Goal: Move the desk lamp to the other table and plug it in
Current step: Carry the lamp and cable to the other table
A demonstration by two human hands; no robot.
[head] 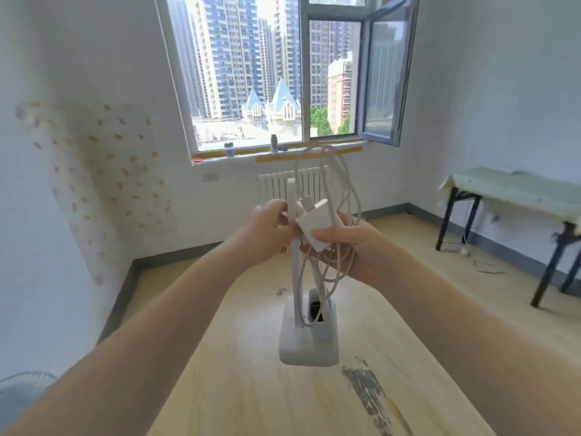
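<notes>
The left hand (267, 229) grips the lamp (306, 328) stem; the right hand (345, 243) clutches the adapter (317, 226) and looped cord (333, 190). Loose loops could snag or slip mid-carry.

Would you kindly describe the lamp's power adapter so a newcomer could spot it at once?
Start at the big window and drop to the two hands below it. The right hand grips a white, flat, rectangular power adapter beside the lamp's thin stem. Unlike the looped white cable around it, it is a solid block.
</notes>
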